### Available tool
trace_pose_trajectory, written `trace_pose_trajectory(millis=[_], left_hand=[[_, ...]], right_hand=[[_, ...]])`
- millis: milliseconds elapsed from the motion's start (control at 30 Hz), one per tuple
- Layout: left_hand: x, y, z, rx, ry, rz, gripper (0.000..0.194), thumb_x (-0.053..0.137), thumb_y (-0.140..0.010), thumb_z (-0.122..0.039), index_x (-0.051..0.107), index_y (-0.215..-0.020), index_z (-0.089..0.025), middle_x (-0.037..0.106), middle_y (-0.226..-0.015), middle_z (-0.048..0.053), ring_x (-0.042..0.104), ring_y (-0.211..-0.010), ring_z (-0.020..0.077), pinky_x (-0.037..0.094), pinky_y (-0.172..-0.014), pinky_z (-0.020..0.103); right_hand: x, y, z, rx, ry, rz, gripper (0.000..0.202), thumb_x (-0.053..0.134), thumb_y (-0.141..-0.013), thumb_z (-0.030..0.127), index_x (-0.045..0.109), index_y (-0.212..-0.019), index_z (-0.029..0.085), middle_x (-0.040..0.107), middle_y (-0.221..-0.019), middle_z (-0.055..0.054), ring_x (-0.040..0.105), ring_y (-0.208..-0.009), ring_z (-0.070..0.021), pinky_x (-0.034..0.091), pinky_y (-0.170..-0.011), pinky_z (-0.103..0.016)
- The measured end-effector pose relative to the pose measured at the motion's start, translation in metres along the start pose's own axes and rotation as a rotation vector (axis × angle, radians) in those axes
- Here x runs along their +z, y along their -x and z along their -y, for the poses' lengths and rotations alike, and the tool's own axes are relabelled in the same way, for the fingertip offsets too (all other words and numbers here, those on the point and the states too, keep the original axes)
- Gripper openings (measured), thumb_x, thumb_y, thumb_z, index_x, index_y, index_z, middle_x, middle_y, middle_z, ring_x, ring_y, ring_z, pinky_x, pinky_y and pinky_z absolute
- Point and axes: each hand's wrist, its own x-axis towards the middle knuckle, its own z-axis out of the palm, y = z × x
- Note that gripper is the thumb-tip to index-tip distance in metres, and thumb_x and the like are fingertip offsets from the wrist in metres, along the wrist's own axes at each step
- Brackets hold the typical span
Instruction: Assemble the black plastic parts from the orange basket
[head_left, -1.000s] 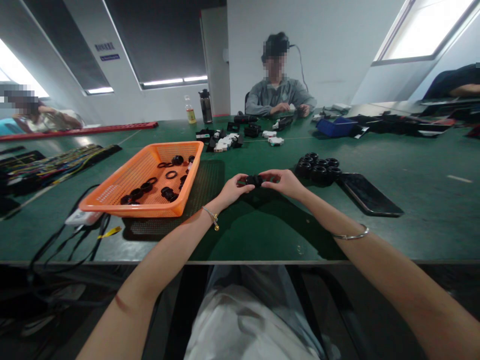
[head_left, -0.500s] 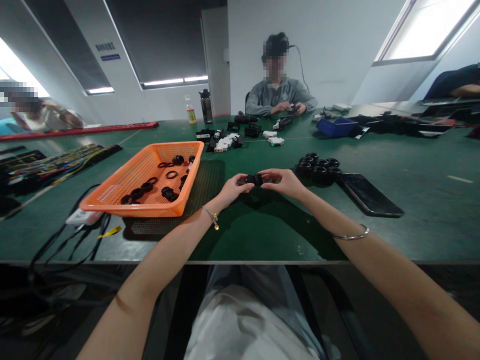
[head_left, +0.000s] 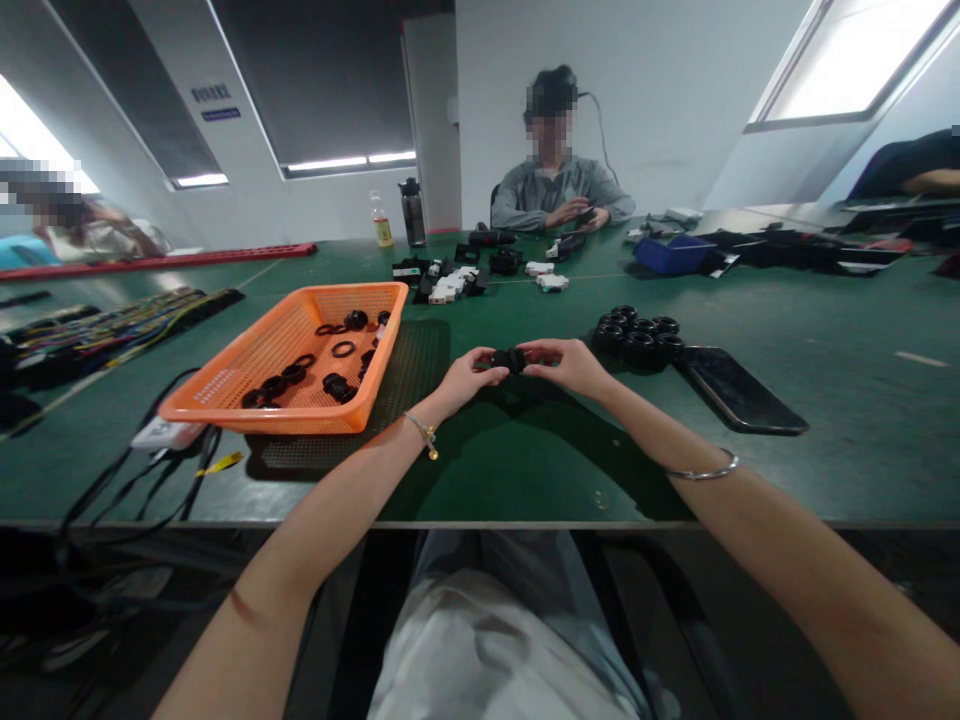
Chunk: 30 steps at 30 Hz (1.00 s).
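Between my two hands, just above the green table, is a small black cylindrical part point(head_left: 508, 361) with a ridged look. My left hand point(head_left: 471, 376) pinches its left end, while the fingers and thumb of my right hand point(head_left: 564, 364) close on its right end. Fingertips cover both ends, so its exact kind is hidden. Left of my hands stands an orange perforated basket point(head_left: 281, 420) holding several black ring-shaped and cylindrical parts point(head_left: 340, 387). A cluster of black round parts with open centres point(head_left: 639, 346) sits to the right of my right hand.
A phone point(head_left: 739, 390) lies right of the cluster. Cables point(head_left: 157, 480) hang over the front edge at left. Black and white parts point(head_left: 450, 283), a bottle point(head_left: 412, 213) and a blue tray point(head_left: 673, 254) are farther back. Across the table a person point(head_left: 555, 195) handles something small.
My hands and the black part stay almost in the same place. Across the table, the person's hand has shifted slightly.
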Motion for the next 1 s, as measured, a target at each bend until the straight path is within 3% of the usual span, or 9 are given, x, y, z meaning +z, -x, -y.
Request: trace_pose_trajectory(millis=[567,667,1000], left_hand=[[-0.0007,-0.0002,0.0002,0.005,-0.009,0.000,0.034,0.071,-0.062,-0.013,0.056,-0.093,-0.012,0.060,-0.084,0.001,0.056,-0.064,0.0067,0.049,-0.070,0.025],[-0.0004,-0.0012,0.0008,-0.010,0.010,-0.005,0.033,0.071,-0.063,-0.013,0.056,-0.093,-0.012,0.059,-0.082,0.000,0.056,-0.063,0.0066,0.049,-0.071,0.026],[0.0010,-0.0011,-0.0003,-0.052,0.058,-0.002,0.024,0.067,-0.069,-0.011,0.055,-0.090,-0.010,0.059,-0.072,-0.002,0.055,-0.058,0.0045,0.047,-0.068,0.023]], right_hand=[[0.0016,-0.0006,-0.0029,0.013,0.024,0.000,0.041,0.066,-0.066,0.034,0.067,-0.103,0.016,0.071,-0.077,-0.005,0.065,-0.071,-0.0196,0.052,-0.071,-0.035],[0.0022,-0.0003,-0.0010,0.015,0.023,-0.021,0.047,0.067,-0.066,0.032,0.063,-0.111,0.016,0.071,-0.077,-0.005,0.064,-0.071,-0.0189,0.051,-0.070,-0.034],[-0.0007,0.0003,0.0005,-0.017,0.055,0.029,0.046,0.063,-0.067,0.032,0.065,-0.110,0.015,0.071,-0.077,-0.004,0.061,-0.067,-0.0170,0.049,-0.064,-0.029]])
